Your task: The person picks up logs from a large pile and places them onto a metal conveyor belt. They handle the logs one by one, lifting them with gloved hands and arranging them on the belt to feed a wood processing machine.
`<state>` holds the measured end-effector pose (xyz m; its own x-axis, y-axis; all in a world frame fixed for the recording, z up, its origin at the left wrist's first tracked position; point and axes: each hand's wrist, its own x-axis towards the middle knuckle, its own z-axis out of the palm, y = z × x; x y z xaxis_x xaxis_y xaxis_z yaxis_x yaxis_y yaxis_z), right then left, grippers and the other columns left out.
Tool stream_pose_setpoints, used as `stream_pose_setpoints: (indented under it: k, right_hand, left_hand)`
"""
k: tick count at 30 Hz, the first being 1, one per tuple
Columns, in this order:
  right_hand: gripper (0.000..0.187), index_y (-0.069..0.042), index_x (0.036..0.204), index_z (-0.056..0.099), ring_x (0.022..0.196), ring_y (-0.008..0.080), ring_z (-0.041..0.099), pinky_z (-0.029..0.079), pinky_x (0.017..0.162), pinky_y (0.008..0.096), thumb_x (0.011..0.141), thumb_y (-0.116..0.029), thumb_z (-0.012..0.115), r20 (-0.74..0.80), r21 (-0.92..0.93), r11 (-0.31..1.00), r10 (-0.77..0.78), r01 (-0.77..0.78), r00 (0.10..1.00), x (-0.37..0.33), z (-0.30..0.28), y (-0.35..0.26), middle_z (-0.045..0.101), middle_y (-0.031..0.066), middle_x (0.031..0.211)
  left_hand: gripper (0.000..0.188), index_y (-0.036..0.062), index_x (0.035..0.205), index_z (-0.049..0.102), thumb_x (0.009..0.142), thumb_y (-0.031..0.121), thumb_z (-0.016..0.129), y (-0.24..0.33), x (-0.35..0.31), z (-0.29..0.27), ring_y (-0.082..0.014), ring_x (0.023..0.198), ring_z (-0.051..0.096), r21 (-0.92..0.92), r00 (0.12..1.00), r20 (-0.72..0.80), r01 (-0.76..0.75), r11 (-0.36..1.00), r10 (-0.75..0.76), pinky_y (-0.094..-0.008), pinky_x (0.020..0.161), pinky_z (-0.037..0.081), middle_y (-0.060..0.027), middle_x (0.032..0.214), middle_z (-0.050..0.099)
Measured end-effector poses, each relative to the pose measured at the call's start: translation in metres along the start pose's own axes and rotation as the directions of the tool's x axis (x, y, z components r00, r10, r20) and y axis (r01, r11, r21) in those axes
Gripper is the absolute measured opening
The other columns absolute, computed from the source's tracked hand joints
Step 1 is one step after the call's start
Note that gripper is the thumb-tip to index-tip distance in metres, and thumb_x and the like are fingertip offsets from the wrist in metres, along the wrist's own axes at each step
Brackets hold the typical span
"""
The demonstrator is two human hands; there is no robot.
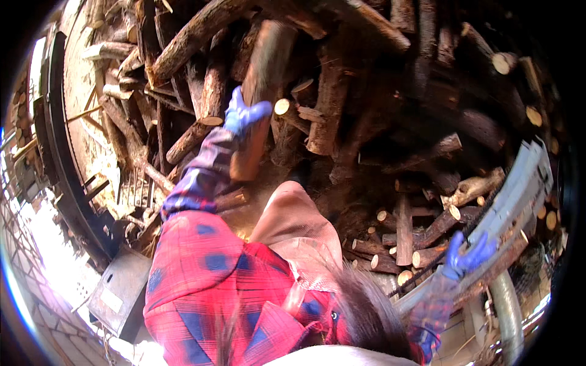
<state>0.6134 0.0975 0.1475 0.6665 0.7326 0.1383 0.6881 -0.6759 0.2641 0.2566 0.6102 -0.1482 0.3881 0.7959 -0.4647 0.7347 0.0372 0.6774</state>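
Toward the upper middle of the view, the left hand (245,114), in a blue glove, lies against a thick log (268,67) which is blurred and stands lengthwise, its lower end near the person's pink-clothed knee (299,213); thumb and fingers of this hand are spread on the log, but I cannot tell if they are clamped on it; on the left of this log, a paler log (213,91) stands close, and on the right a short branch (294,116) points its cut end to it, so the side room is narrow; above, a long slanting log (189,39) makes the upper border at the left; more room is on the right of the knee, where brown ground (342,213) reaches up to the small stacked logs (403,229); at the far right, the right hand (467,256), also gloved, has its fingers apart, over the edge of a grey metal beam (519,189), and whether it touches the beam I cannot tell; this beam borders the right side of the pile, while a dark rail (67,158) and a metal box (119,290) border the left side, well apart from the left hand.
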Motion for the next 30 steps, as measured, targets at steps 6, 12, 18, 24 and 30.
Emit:
stream_pose_setpoints:
  k: [6,12,18,24,30]
  right_hand:
    - [0.094,-0.004,0.143,0.045,0.134,0.0396,0.043,0.032,0.112,0.0540,0.071,-0.055,0.079,0.077,0.702,0.668,-0.415,0.247,0.906,0.065,-0.029,-0.172,0.047,0.0231,0.145]
    - [0.118,0.000,0.153,0.027,0.142,0.0313,0.038,0.031,0.118,0.0400,0.066,-0.056,0.084,0.380,0.925,0.317,-0.783,-0.210,0.492,-0.022,0.011,-0.173,0.036,0.0216,0.154]
    - [0.104,-0.004,0.155,0.027,0.137,0.0229,0.042,0.031,0.117,0.0402,0.072,-0.024,0.086,0.243,0.477,-0.644,-0.557,-0.598,0.794,-0.111,-0.057,-0.152,0.046,0.0104,0.147]
    - [0.090,-0.008,0.153,0.036,0.135,0.0232,0.045,0.038,0.111,0.0400,0.076,-0.011,0.082,0.252,0.818,-0.533,-0.004,-0.216,0.968,-0.114,-0.130,-0.033,0.048,0.0099,0.146]
    - [0.056,-0.001,0.140,0.048,0.099,0.0250,0.068,0.060,0.084,0.0364,0.091,-0.024,0.063,0.413,0.728,-0.646,0.145,-0.230,0.899,0.028,-0.091,0.209,0.066,0.0164,0.119]
  left_hand:
    - [0.074,0.0054,0.123,0.053,0.058,0.021,0.084,0.131,-0.135,-0.039,-0.0390,0.093,0.065,0.280,0.634,0.595,-0.739,0.612,0.494,-0.0478,0.082,0.053,-0.0177,0.099,0.065]
    - [0.073,0.0086,0.132,0.052,0.065,0.028,0.074,0.212,-0.220,-0.029,-0.0360,0.106,0.063,0.001,-0.087,0.711,-0.992,-0.125,0.698,-0.0489,0.091,0.051,-0.0164,0.118,0.060]
    - [0.076,0.0096,0.133,0.055,0.064,0.031,0.077,0.310,-0.291,-0.008,-0.0334,0.119,0.059,0.097,-0.231,0.592,-0.930,-0.353,0.772,-0.0516,0.100,0.047,-0.0157,0.122,0.062]
    - [0.070,-0.0011,0.137,0.049,0.075,0.016,0.075,0.390,-0.374,0.027,-0.0410,0.127,0.052,0.031,0.090,-0.004,-0.995,0.090,0.996,-0.0472,0.108,0.043,-0.0215,0.135,0.055]
    - [0.066,0.0009,0.135,0.053,0.075,0.014,0.077,0.361,-0.439,0.100,-0.0405,0.120,0.056,-0.168,0.265,-0.058,-0.953,0.253,0.962,-0.0450,0.105,0.045,-0.0230,0.129,0.058]
